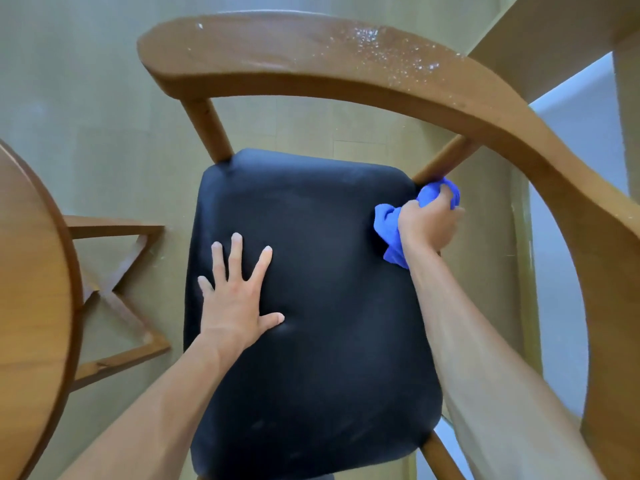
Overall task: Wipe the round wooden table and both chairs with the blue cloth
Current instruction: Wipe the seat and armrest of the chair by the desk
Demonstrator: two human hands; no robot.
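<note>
right hand bunching blue cloth at chair seat far right corner, left hand flat on seat, fingers spread, table cut off left

Pale wood-look floor fills the view, evenly lit and without hard shadows. At upper right stands a light beige cabinet, and beside it a white wall. A beige skirting strip runs along the floor's right edge.
</note>
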